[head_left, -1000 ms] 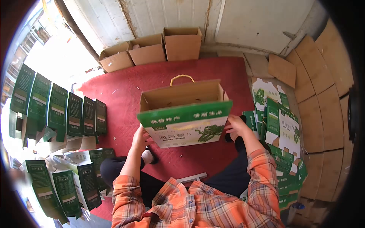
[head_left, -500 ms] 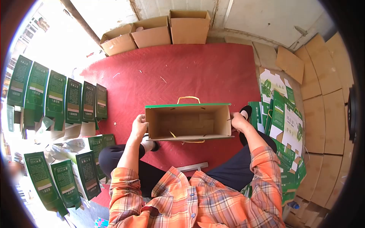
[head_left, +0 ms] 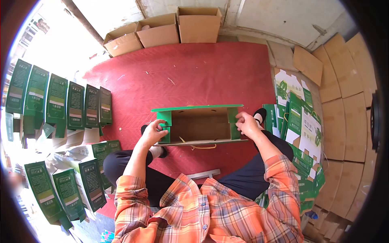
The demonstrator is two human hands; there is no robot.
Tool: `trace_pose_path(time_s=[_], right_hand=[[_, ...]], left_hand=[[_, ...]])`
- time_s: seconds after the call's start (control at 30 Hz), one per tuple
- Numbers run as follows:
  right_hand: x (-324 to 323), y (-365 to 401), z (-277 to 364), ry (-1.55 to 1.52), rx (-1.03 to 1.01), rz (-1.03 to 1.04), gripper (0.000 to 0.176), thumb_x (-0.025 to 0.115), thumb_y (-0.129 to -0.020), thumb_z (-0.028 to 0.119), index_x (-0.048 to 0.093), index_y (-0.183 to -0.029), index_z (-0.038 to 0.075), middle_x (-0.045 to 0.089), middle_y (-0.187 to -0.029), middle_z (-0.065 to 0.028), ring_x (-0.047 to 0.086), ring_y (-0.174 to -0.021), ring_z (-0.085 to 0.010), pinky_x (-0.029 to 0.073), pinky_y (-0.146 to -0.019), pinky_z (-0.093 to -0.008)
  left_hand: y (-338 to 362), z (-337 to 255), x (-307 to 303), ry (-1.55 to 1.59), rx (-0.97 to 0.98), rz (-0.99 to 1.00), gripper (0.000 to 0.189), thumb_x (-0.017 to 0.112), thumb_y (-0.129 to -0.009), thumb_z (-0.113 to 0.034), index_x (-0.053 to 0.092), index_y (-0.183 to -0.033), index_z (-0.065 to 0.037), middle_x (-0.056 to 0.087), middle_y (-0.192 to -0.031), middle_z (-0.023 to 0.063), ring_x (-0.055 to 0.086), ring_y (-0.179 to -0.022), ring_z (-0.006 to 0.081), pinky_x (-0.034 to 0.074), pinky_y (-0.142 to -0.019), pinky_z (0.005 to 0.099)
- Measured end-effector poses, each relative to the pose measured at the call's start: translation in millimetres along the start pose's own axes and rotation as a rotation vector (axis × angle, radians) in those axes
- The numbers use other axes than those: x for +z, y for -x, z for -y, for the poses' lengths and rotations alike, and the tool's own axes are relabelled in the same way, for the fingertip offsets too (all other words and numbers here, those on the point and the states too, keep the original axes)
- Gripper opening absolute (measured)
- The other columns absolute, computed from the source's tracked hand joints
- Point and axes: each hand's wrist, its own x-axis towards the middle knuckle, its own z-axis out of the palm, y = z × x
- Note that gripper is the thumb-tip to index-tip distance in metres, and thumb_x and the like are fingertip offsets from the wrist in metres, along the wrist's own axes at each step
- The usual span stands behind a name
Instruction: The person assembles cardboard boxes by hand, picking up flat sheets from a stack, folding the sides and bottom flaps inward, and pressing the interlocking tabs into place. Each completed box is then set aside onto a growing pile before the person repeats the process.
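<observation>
An open box with green edges stands in front of me on the red carpet, its brown inside facing up. Green flaps are folded inward at its left and right ends. My left hand touches the left flaps with bent fingers. At the right end, my right hand has its fingers on the right flap. A cord handle shows along the box's near side.
Green boxes stand in rows at the left. Flattened printed cartons are piled at the right, beside brown cartons. Three open brown boxes stand at the back. The red carpet spans the floor.
Both hands have moved inward from the outer ends of the box. The green end flaps, not visible before, are now folded in over the opening.
</observation>
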Motion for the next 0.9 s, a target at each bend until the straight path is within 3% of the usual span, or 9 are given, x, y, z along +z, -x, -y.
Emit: trace_pose_path(time_s=[0.23, 0.33, 0.4, 0.6, 0.67, 0.73, 0.77, 0.83, 0.9], right_hand=[[-1, -3, 13, -0.169, 0.124, 0.201, 0.043, 0.063, -0.085, 0.006, 0.053, -0.126, -0.003, 0.06, -0.092, -0.0058, 0.061, -0.077, -0.0141, 0.051, -0.06, -0.0272], [-4, -1, 22, -0.115, 0.154, 0.242, 0.052, 0.064, -0.088, 0.015, 0.048, -0.133, -0.004, 0.06, -0.104, -0.0102, 0.061, -0.085, -0.016, 0.052, -0.063, -0.0286], [-9, 2, 30, -0.053, 0.215, 0.328, 0.064, 0.06, -0.093, 0.034, 0.04, -0.141, -0.001, 0.056, -0.128, -0.0149, 0.058, -0.109, -0.0232, 0.053, -0.081, -0.0342], [-13, 3, 33, -0.025, 0.244, 0.378, 0.083, 0.058, -0.089, 0.057, 0.036, -0.144, -0.002, 0.053, -0.134, -0.0175, 0.055, -0.119, -0.0272, 0.051, -0.087, -0.0358], [-11, -7, 21, -0.003, 0.174, 0.386, 0.083, 0.058, -0.089, 0.056, 0.036, -0.143, -0.002, 0.053, -0.134, -0.0169, 0.056, -0.118, -0.0268, 0.051, -0.087, -0.0356], [-11, -9, 13, 0.022, 0.103, 0.392, 0.083, 0.059, -0.089, 0.056, 0.036, -0.143, -0.002, 0.054, -0.133, -0.0162, 0.056, -0.117, -0.0264, 0.05, -0.088, -0.0354], [-15, 2, 32, -0.04, 0.112, 0.389, 0.084, 0.063, -0.087, 0.053, 0.037, -0.142, -0.005, 0.052, -0.134, -0.022, 0.053, -0.121, -0.0305, 0.048, -0.093, -0.0375], [-12, 2, 34, -0.1, 0.119, 0.383, 0.085, 0.068, -0.084, 0.049, 0.037, -0.141, -0.007, 0.05, -0.135, -0.0277, 0.051, -0.124, -0.0347, 0.045, -0.097, -0.0396], [0, -6, 22, 0.258, -0.062, 0.214, 0.063, 0.073, -0.081, 0.035, 0.053, -0.131, 0.004, 0.057, -0.126, -0.0236, 0.053, -0.119, -0.0388, 0.045, -0.096, -0.0428]], left_hand=[[12, -21, -5, -0.268, 0.005, 0.177, 0.079, 0.083, -0.072, -0.03, 0.047, -0.139, -0.006, 0.047, -0.125, 0.0171, 0.056, -0.101, 0.0251, 0.047, -0.093, 0.0388], [13, -28, -10, -0.232, 0.001, 0.249, 0.092, 0.082, -0.073, -0.042, 0.039, -0.143, -0.002, 0.041, -0.134, 0.0181, 0.054, -0.11, 0.0283, 0.045, -0.097, 0.0388], [12, -31, -18, -0.212, 0.0, 0.328, 0.104, 0.079, -0.069, -0.057, 0.036, -0.144, 0.0, 0.038, -0.14, 0.019, 0.05, -0.119, 0.0311, 0.041, -0.101, 0.0408], [12, -40, -22, -0.527, 0.178, 0.531, 0.114, 0.079, -0.061, -0.064, 0.034, -0.145, 0.0, 0.028, -0.151, 0.0227, 0.032, -0.139, 0.0357, 0.03, -0.113, 0.0448], [5, -33, -18, -0.524, 0.246, 0.445, 0.101, 0.08, -0.068, -0.056, 0.04, -0.141, 0.001, 0.044, -0.142, 0.0223, 0.045, -0.13, 0.0354, 0.038, -0.107, 0.0435], [-7, -31, -15, -0.253, 0.029, 0.226, 0.079, 0.078, -0.077, -0.044, 0.05, -0.133, 0.004, 0.062, -0.12, 0.0202, 0.059, -0.114, 0.0351, 0.047, -0.097, 0.0412], [-10, -28, -11, -0.313, 0.106, 0.098, 0.056, 0.074, -0.082, -0.034, 0.06, -0.123, 0.001, 0.069, -0.102, 0.0179, 0.067, -0.096, 0.034, 0.052, -0.086, 0.0394], [-14, -30, -2, -0.332, 0.125, 0.031, 0.055, 0.074, -0.081, -0.036, 0.061, -0.121, -0.001, 0.069, -0.102, 0.0199, 0.067, -0.097, 0.0343, 0.052, -0.086, 0.0398], [-17, -28, 9, -0.356, 0.172, -0.067, 0.04, 0.073, -0.08, -0.031, 0.066, -0.113, -0.008, 0.067, -0.106, 0.0184, 0.064, -0.097, 0.0349, 0.052, -0.084, 0.0418]])
